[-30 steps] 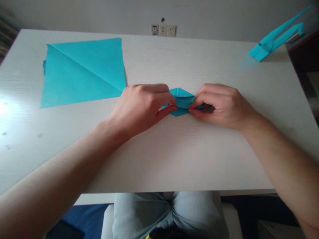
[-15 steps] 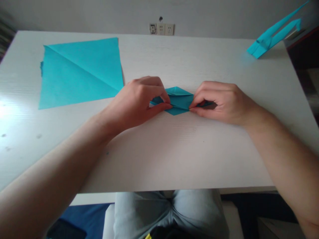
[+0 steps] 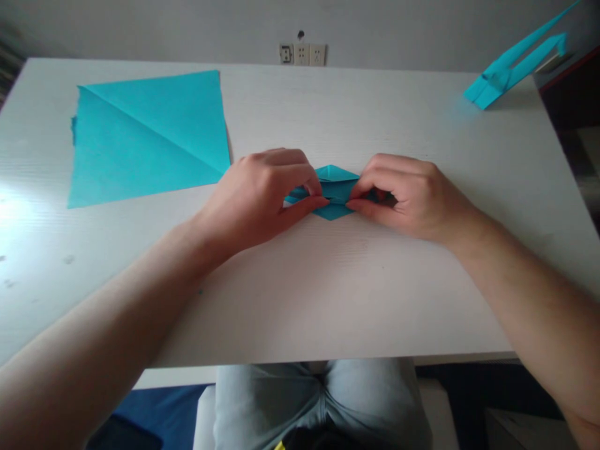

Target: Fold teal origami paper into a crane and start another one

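A small blue piece of folded paper (image 3: 338, 189) lies on the white table in front of me, wide in the middle with pointed upper and lower flaps. My left hand (image 3: 276, 190) pinches its left part between thumb and fingers. On the right part, my right hand (image 3: 396, 194) has thumb and fingertips closed on the fold along the near side. Both thumbs press close together near the centre crease. My fingers partly cover the left and right ends of the paper.
A large blue sheet (image 3: 150, 137) with a diagonal crease lies at the back left of the table (image 3: 328, 300). At the back right corner stands a folded blue paper figure (image 3: 501, 72) with two long points. Wall sockets (image 3: 302, 54) sit behind the table.
My right hand has shifted slightly left along the folded paper, bringing its thumb closer to my left thumb. My left hand has moved very little.
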Demonstrator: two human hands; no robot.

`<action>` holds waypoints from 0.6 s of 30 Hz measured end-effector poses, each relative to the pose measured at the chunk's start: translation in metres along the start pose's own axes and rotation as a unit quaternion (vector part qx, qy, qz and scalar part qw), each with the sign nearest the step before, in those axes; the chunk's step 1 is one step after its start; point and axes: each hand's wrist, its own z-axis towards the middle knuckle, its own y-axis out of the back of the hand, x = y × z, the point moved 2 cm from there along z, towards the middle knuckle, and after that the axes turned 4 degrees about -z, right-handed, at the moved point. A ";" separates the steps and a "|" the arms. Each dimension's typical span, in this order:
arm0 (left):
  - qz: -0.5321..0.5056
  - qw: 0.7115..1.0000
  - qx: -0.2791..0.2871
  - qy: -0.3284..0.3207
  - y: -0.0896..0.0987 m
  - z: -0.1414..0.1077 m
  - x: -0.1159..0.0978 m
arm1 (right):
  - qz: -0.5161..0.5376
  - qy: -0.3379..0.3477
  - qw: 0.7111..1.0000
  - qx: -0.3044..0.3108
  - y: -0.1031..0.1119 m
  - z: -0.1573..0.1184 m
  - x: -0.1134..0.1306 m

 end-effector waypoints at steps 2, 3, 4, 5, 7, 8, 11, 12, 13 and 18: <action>-0.003 1.000 -0.014 -0.004 0.000 0.000 0.000 | 0.003 -0.014 1.000 0.008 0.001 0.000 -0.001; -0.001 1.000 -0.017 -0.002 -0.001 0.000 0.000 | 0.003 -0.027 1.000 0.015 0.001 -0.001 -0.002; 0.004 1.000 -0.019 0.003 -0.001 -0.001 0.001 | 0.003 -0.036 0.999 0.021 0.001 -0.001 -0.002; 0.009 1.000 -0.018 0.007 -0.002 -0.001 0.002 | 0.003 -0.043 0.999 0.023 0.001 -0.001 -0.002; 0.008 1.000 -0.009 0.011 -0.002 -0.001 0.005 | 0.001 -0.056 0.998 0.023 -0.001 -0.001 -0.002; -0.001 1.000 -0.005 0.012 -0.001 -0.001 0.007 | 0.000 -0.058 0.998 0.021 -0.002 -0.001 -0.003; -0.040 0.999 0.006 0.016 0.004 -0.001 0.012 | -0.006 -0.056 0.998 0.011 -0.004 -0.002 -0.005; -0.047 0.999 0.015 0.020 0.006 -0.001 0.013 | -0.008 -0.055 0.998 0.011 -0.005 -0.002 -0.005; -0.050 0.998 0.025 0.022 0.008 -0.001 0.015 | -0.011 -0.054 0.998 0.011 -0.005 -0.002 -0.006; -0.027 0.999 0.044 0.016 0.007 0.000 0.017 | -0.022 -0.039 0.999 0.016 -0.005 -0.002 -0.006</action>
